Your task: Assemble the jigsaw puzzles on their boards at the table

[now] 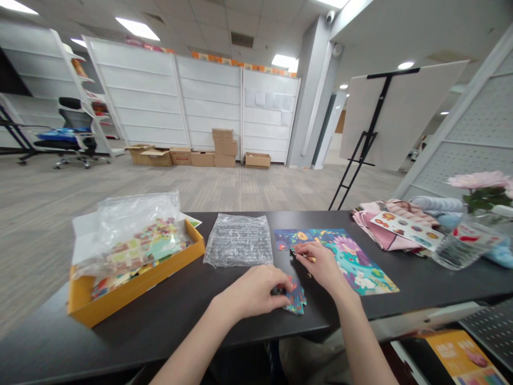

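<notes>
On the dark table lies a partly joined jigsaw puzzle (pixel 348 248) with a pink flower and white rabbits. My right hand (pixel 320 264) is at its left side, thumb and fingers pinched on a small puzzle piece that they mostly cover. Closer to the table's front edge, my left hand (pixel 260 291) curls its fingers and thumb round the edge of a small joined section of puzzle (pixel 297 300). That section lies apart from the larger one. Dark table shows between the two sections.
A yellow box (pixel 140 286) at left holds puzzle pieces in clear plastic. Beside it lies a clear plastic bag (pixel 239 240). Right of the puzzle are pink cloths (pixel 377 222), a sticker sheet (pixel 406 230) and a clear plastic bottle (pixel 460 243) lying tilted.
</notes>
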Motion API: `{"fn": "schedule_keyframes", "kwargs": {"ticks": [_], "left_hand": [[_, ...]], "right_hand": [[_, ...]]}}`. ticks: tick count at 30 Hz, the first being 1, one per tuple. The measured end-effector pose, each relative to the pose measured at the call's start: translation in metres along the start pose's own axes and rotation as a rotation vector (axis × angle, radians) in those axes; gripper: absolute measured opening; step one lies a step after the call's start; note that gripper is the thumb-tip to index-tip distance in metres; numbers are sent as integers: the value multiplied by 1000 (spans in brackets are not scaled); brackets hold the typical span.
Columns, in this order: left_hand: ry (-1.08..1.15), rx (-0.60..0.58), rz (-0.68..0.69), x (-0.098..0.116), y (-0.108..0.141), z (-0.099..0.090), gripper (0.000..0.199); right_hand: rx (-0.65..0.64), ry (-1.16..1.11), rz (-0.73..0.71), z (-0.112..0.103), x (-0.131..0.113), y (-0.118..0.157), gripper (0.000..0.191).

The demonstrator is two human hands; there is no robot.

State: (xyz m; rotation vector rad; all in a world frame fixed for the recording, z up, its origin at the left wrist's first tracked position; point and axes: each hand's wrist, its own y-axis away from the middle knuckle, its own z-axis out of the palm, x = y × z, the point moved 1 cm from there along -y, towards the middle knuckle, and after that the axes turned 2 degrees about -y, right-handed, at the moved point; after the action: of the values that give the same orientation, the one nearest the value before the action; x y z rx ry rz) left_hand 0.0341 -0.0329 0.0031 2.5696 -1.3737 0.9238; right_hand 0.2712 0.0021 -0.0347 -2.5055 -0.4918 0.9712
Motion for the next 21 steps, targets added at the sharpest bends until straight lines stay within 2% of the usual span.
{"fn": "schedule_keyframes", "kwargs": {"ticks": [3,8,10,14,16,18,21], "left_hand": [[-17,45,-11,-2,-3,0,12],[-41,81,-26,-3,-7,-5,17],[-35,62,-15,-3,-7,-5,29],[-9,7,-18,-3,-7,1,72],[-21,-15,-34,-4,-8,5,84],[-51,-42,-44,-4,-9,8,87],[-89,-74,-49,-1,-12,10,80]], "right_hand": [[7,-7,-9,0,5,0,10],[31,29,19,0,12,1,20],[51,47,46,0,15,1,20],[110,111,96,0,20,3,11],[129,143,117,-1,21,3,10],[140,159,162,-1,21,4,11],[110,138,252,0,20,5,12]]}}
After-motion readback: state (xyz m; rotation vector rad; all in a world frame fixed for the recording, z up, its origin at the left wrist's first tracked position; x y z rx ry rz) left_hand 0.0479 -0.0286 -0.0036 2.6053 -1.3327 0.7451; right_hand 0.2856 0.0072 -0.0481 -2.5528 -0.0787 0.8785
